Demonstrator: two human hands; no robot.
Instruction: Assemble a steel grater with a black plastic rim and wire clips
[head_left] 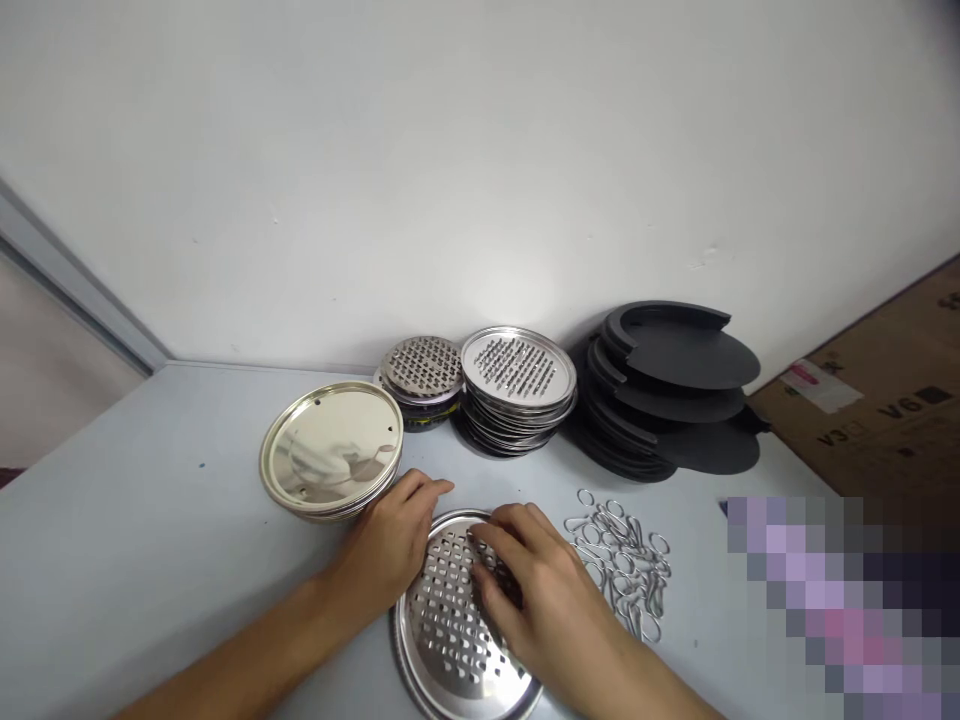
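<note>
A round metal grater disc (447, 625) with punched holes lies flat on the pale table, near the front edge. My left hand (390, 545) rests on its upper left rim, fingers curled around the edge. My right hand (536, 590) lies palm down over the disc's right half, fingertips pressed on the perforated face. A loose heap of small wire rings and clips (626, 565) sits just right of my right hand, apart from it.
A stack of shiny plain lids (330, 460) stands at the left. Behind are two stacks of perforated discs (424, 375) (517, 390) and a pile of black round pads (675, 385) against the wall. A cardboard box (885, 400) is at the right.
</note>
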